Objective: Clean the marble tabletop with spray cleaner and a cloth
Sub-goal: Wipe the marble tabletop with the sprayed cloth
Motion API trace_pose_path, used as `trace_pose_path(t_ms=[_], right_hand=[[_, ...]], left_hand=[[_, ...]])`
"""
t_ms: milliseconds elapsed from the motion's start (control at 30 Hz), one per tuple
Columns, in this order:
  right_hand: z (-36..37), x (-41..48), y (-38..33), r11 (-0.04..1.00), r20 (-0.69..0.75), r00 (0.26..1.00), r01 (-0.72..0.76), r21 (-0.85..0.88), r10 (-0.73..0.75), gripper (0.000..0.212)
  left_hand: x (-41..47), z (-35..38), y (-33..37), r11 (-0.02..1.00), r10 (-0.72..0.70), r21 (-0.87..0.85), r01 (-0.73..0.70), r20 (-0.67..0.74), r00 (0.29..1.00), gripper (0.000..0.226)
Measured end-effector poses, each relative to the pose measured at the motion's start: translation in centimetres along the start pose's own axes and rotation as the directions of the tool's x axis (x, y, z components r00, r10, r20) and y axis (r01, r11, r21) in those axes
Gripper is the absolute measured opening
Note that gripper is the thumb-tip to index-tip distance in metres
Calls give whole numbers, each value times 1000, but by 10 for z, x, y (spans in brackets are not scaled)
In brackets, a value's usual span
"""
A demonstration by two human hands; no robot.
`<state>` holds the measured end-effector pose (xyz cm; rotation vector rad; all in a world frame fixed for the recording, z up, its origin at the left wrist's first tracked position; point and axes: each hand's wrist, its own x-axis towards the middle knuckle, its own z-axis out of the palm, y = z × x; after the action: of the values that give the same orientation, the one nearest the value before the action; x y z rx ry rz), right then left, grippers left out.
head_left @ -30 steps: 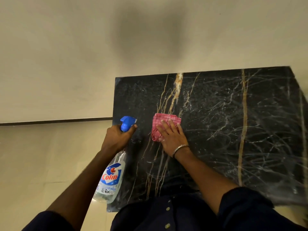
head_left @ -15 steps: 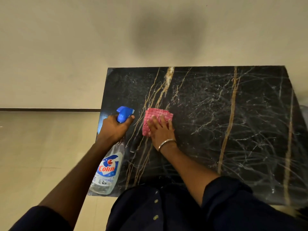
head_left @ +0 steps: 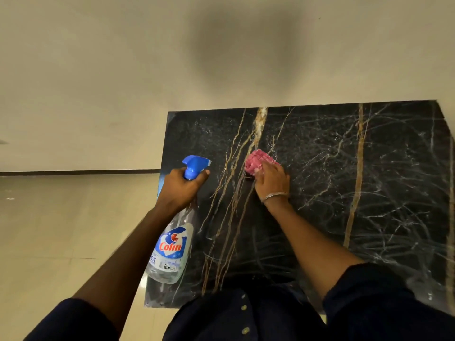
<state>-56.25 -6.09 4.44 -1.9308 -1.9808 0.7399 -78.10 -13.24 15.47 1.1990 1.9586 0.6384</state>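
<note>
L hand (head_left: pixel 181 190) grips 1 spray bottle (head_left: pixel 170 252); R hand (head_left: pixel 272 182), flat, presses 1 cloth (head_left: pixel 257 162) on marble top (head_left: pixel 369 180).

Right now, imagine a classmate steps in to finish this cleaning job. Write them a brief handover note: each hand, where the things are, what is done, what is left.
Left hand grips the spray bottle by its neck, over the tabletop's left edge, blue nozzle pointing right.
Right hand presses the bunched pink cloth onto the black marble tabletop, left of centre, beside the gold veins.
Done: cleaner seems to have been sprayed; droplets show just beyond the cloth.
Left: wipe across the rest of the top. How much is already wiped cannot be told.
</note>
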Motion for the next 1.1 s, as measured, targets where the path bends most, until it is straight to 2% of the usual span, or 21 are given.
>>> trace_pose_path(t_ms=[33,67,100,133,167,200,267,333,433,533,633,733,833,933,967,1100], right_hand=[[-8,10,-8,955,25,989,-150,256,148,36],[-18,18,-15,789,120,955,-292,541,271,36],[-26,24,-19,522,261,907,-406,750,330,35],[-33,28,-20,246,401,857,-485,839,322,34],[-39,29,-18,44,499,820,-531,846,281,32],[-43,28,-15,-99,553,800,-546,832,233,33],[-45,20,-7,-268,577,797,-526,808,178,36],[-42,10,2,-366,580,802,-501,784,145,41],[-42,1,12,-431,569,813,-472,769,124,73],[-46,-5,21,-457,552,830,-462,760,80,73],[-49,-12,27,-477,533,846,-455,752,34,93],[-51,-18,29,-463,519,854,-452,762,20,105],[-56,-23,27,-469,531,846,-450,760,50,98],[-63,-25,23,-446,550,826,-448,775,126,62],[-64,-25,24,-434,555,819,-452,780,145,57],[-68,-26,20,-430,562,811,-454,780,163,63]], left_hand=[[5,-3,1,1000,6,-16,-6,20,1000,26],[9,-5,2,999,12,-32,-11,43,999,27],[13,-7,5,999,18,-46,-15,66,998,27],[17,-8,8,998,26,-56,-21,95,995,25],[19,-8,12,998,34,-64,-25,132,991,22],[22,-9,16,997,38,-73,-26,175,984,20],[25,-8,24,994,49,-111,-20,263,964,20],[23,-6,33,991,81,-131,-41,316,945,28],[14,1,48,987,154,-86,-134,307,939,32],[9,8,57,977,212,-79,-198,256,943,37],[7,10,60,973,225,-92,-212,170,959,52],[3,10,61,972,218,-124,-199,170,961,54],[-5,14,60,972,230,-83,-218,182,956,45],[-13,21,59,971,240,-36,-238,200,950,34],[-16,23,59,971,240,-30,-239,212,947,33],[-23,31,68,964,263,-14,-266,205,943,35]])
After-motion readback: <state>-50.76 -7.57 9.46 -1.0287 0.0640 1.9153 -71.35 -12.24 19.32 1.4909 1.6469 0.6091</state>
